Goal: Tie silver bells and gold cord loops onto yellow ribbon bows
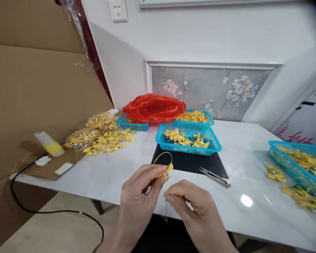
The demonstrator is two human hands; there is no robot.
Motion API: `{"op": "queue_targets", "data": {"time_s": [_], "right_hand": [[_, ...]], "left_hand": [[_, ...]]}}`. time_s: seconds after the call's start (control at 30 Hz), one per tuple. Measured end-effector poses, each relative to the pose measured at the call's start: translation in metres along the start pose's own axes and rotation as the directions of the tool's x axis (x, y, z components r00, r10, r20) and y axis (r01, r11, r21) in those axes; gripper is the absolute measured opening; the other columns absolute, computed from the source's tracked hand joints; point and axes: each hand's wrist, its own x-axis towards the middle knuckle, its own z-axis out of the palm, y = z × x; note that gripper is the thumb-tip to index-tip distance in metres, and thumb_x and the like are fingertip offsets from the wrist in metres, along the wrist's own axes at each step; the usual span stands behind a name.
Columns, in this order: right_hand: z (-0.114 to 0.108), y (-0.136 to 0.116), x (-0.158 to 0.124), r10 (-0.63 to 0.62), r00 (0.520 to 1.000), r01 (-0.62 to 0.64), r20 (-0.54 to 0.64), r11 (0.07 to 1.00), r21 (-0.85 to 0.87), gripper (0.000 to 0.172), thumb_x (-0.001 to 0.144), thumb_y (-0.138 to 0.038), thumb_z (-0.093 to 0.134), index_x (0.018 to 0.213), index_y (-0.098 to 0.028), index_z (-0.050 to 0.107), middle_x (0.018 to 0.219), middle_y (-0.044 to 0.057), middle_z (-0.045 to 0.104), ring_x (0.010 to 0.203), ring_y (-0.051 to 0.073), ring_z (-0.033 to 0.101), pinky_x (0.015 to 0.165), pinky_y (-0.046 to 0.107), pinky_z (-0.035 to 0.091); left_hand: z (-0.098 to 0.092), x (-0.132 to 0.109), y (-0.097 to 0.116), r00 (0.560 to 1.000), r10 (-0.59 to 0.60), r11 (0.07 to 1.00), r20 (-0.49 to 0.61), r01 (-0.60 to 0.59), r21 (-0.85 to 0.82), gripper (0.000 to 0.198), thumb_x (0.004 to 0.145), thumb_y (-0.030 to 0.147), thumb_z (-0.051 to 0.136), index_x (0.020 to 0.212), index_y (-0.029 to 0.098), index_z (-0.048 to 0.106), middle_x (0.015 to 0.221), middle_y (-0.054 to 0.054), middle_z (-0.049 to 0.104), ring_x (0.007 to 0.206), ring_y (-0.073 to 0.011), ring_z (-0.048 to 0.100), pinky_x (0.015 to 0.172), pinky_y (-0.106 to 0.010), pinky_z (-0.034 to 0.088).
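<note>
Both hands near the tabletop's front edge, close together, fingertips in use. Left hand (139, 196) pinches a yellow ribbon piece (169, 168) with silvery beads between thumb and index finger; a thin yellow loop (171, 158) stands up from it at 12 o'clock. Right hand (193, 207), just beside at 4 o'clock, fingertips together on what looks like a fine strand (166, 212), its end hanging below; too thin to follow fully. Judged handling: piece very light; ribbon soft, easily crushed; loop springy enough to hold its curve; beads hard, smooth, apt to roll under a fingertip. Best hold probably the gathered middle, beside the beads, leaving loop and ribbon tips free; strand wants a tight tip pinch. Farther out: black mat (191, 163) at 1, metal snips (216, 177) toward 2–3, points facing left. Front blue basket (189, 150) at 1, more yellow pieces inside; red bag (152, 105) beyond, at 12. Yellow heap (102, 137) at 10 on the tabletop (143, 149). Right-hand blue basket (276, 149) at 3, filled likewise.
</note>
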Motion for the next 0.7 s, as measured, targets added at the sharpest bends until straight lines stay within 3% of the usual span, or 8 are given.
{"op": "queue_targets", "data": {"time_s": [0.17, 0.4, 0.57, 0.7], "right_hand": [[-0.008, -0.001, -0.003, -0.06, 0.998, 0.062, 0.036, 0.996, -0.065, 0.016, 0.095, -0.022, 0.056, 0.088, -0.022, 0.071, 0.084, 0.004, 0.064, 0.072, 0.015, 0.061, 0.06, 0.024, 0.049], [-0.014, -0.002, -0.001, -0.117, 0.989, 0.097, -0.092, 0.975, -0.198, 0.016, 0.094, -0.019, 0.056, 0.083, -0.021, 0.068, 0.076, 0.002, 0.058, 0.065, 0.013, 0.052, 0.058, 0.024, 0.045], [-0.003, -0.01, -0.009, -0.256, 0.967, 0.245, -0.009, 0.937, -0.25, 0.023, 0.092, -0.011, 0.051, 0.083, -0.023, 0.069, 0.072, 0.002, 0.053, 0.062, 0.013, 0.05, 0.052, 0.025, 0.04], [-0.007, -0.012, -0.013, -0.222, 0.975, 0.209, -0.025, 0.945, -0.252, 0.02, 0.093, -0.015, 0.054, 0.084, -0.023, 0.069, 0.074, 0.002, 0.054, 0.061, 0.013, 0.051, 0.051, 0.025, 0.04]], "left_hand": [[-0.001, 0.001, 0.003, 1.0, 0.026, 0.999, 0.005, -0.026, 0.021, 0.027, 0.082, 0.004, 0.068, 0.096, 0.024, 0.077, 0.089, -0.001, 0.076, 0.077, -0.0133, 0.072, 0.064, -0.016, 0.057], [-0.004, 0.001, 0.004, 0.999, 0.048, 0.996, -0.012, -0.047, 0.073, 0.025, 0.081, 0.007, 0.071, 0.097, 0.025, 0.076, 0.09, 0.0, 0.076, 0.077, -0.0136, 0.071, 0.063, -0.016, 0.056], [-0.001, 0.002, 0.0, 0.998, 0.047, 0.998, 0.044, -0.049, 0.05, 0.022, 0.083, 0.006, 0.069, 0.095, 0.023, 0.077, 0.088, -0.002, 0.077, 0.075, -0.0143, 0.073, 0.063, -0.018, 0.057], [-0.004, 0.002, 0.001, 0.999, 0.039, 0.996, 0.011, -0.04, 0.076, 0.021, 0.083, 0.008, 0.07, 0.094, 0.024, 0.078, 0.087, -0.002, 0.077, 0.075, -0.0153, 0.072, 0.063, -0.02, 0.058]]}}
